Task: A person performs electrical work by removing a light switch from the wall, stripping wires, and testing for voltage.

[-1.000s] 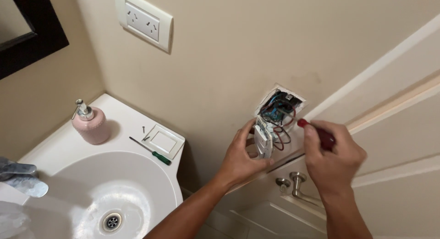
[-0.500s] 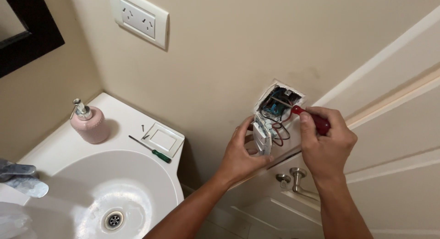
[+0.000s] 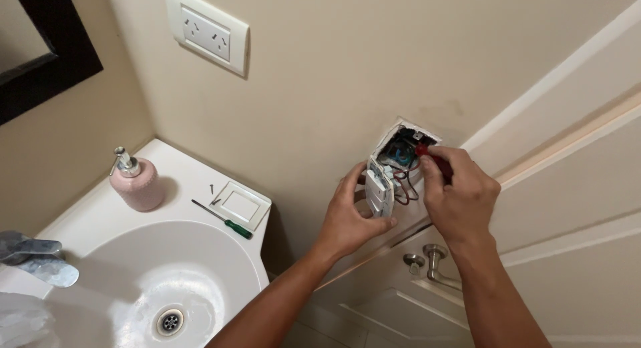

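An open wall box [image 3: 402,148] in the beige wall shows blue parts and red and dark wires. A white switch module [image 3: 378,186] hangs out of it on those wires. My left hand [image 3: 349,214] grips the module from below and the left. My right hand [image 3: 459,193] is closed around a red-handled screwdriver [image 3: 433,158], whose tip points into the box.
A white sink [image 3: 200,268] sits at lower left with a pink soap dispenser [image 3: 136,181], a white cover frame [image 3: 240,204], a green-handled screwdriver [image 3: 224,219] and a chrome tap [image 3: 37,258]. A white wall socket [image 3: 207,31] is above. A door handle [image 3: 434,260] is below my hands.
My right hand has moved left and up with the red screwdriver, bringing its tip into the wall box. My left hand still holds the switch module.
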